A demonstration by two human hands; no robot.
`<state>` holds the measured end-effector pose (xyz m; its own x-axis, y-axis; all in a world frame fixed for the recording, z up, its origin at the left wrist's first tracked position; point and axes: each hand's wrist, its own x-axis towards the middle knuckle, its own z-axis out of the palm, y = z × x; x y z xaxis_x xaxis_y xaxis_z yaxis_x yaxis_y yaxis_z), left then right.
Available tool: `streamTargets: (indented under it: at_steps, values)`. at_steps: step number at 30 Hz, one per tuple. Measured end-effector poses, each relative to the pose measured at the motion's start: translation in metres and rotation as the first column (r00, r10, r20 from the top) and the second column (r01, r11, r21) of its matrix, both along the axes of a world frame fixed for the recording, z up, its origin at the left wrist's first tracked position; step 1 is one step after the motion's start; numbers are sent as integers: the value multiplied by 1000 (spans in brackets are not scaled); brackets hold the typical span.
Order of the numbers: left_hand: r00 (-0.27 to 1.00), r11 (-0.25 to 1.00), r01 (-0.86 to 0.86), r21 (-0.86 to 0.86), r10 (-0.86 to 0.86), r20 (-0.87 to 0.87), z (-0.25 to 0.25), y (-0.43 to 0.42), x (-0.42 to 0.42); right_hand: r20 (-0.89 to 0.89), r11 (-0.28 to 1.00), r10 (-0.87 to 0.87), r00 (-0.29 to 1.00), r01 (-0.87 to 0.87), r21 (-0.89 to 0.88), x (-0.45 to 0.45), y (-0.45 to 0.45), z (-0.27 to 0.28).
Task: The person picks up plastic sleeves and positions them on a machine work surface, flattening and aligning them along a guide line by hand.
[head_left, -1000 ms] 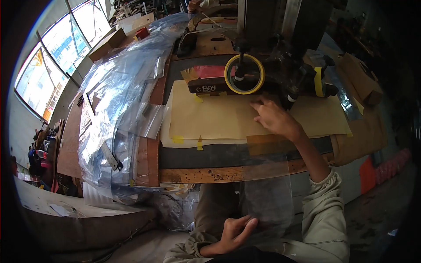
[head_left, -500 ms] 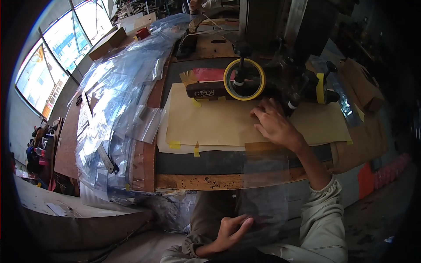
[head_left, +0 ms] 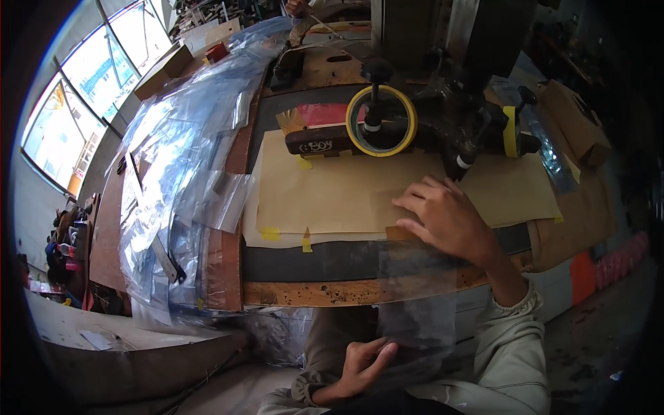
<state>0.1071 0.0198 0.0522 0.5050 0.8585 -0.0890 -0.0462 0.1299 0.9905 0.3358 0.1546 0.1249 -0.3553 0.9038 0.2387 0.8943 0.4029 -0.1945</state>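
Note:
My right hand (head_left: 446,218) is over the brown paper (head_left: 325,200), palm down with its fingers stretched out, just in front of a dark clamping bar (head_left: 315,143). Beneath and beside it is the upper end of a clear plastic bag (head_left: 417,277), which hangs over the wooden front edge of the table (head_left: 311,294). Low in front of my body, my left hand (head_left: 363,366) is closed, thumb against fingers, at the left edge of the hanging bag. Yellow tape pieces (head_left: 270,234) are stuck along the paper's front edge.
A yellow tape roll (head_left: 413,124) hangs around a clamp knob on the bar. Clear plastic bags (head_left: 187,145) are heaped at the left, with a metal ruler (head_left: 164,259) on them. A cardboard box (head_left: 570,124) is at right. Another person's hand (head_left: 297,8) shows at the far back.
My right hand has drawn back from the clamping bar toward the paper's front edge. My left hand stays at the bag's edge. The view has shifted slightly.

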Motion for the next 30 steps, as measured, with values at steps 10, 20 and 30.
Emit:
streamTargets:
  at_steps: [10,20,30]
  values:
    - [998,998,-57,4,57,-3,-3,7,1,72,986,27,997,-15,-167,-14,-21,-5]
    - [987,976,28,-216,7,159,5,22,0,-61,998,-33,998,36,48,-18,5,-43]
    - [952,995,98,21,-100,290,1,29,0,-95,999,-8,995,13,53,-15,11,-42]
